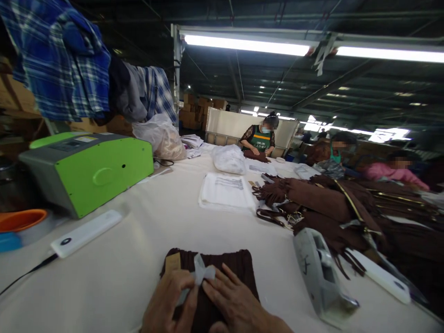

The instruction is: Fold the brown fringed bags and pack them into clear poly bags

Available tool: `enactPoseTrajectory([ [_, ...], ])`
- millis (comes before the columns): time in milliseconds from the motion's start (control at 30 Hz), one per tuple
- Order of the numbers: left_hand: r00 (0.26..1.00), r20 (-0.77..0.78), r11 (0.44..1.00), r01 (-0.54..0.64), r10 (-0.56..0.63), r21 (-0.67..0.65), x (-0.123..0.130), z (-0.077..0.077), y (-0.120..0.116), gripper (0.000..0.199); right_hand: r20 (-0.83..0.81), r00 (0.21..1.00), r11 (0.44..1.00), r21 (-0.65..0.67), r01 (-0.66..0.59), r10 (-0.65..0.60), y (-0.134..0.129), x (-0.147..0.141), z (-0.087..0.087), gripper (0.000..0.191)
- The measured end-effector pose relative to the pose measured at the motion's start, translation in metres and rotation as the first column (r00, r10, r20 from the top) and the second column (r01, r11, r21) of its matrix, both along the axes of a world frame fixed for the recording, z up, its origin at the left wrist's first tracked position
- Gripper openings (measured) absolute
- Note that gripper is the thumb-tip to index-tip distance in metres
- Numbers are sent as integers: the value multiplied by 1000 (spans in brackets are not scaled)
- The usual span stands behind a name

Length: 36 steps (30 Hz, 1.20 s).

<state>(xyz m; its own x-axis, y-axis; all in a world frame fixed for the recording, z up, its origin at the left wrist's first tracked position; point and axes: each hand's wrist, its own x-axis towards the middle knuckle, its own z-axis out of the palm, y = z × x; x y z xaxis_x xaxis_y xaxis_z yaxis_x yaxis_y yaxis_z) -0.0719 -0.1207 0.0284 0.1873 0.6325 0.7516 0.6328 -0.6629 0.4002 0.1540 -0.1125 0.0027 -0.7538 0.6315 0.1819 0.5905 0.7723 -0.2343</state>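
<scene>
A dark brown fabric bag [239, 268] lies flat in front of me on the white-covered table. A tan cardboard tag [172, 262] rests on its upper left. My left hand [171, 296] pinches a piece of thin white paper [199, 270] between thumb and forefinger, above the bag. My right hand [236, 296] lies on the bag with its fingers stretched out, fingertips at the paper's right side. The middle of the bag is partly hidden under both hands.
A tape dispenser [321, 277] stands to the right, near piled brown bags [312, 199]. Left are a green machine [104, 171], a white corded device [86, 233] and an orange tape roll [24, 220]. A stack of white plastic bags [225, 192] lies ahead; co-workers sit beyond.
</scene>
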Motion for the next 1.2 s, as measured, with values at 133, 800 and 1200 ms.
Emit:
enactPoseTrajectory([
  [133,985,-168,996,58,-46,68,18,13,12,11,-78,995,994,90,-58,65,-8,9,-7,46],
  [800,996,62,942,-35,58,-333,20,77,129,27,-207,978,933,346,101,-29,27,3,-23,21],
  [1200,618,-776,968,-95,-124,-231,91,-27,319,19,200,722,749,137,649,-662,231,62,29,34],
])
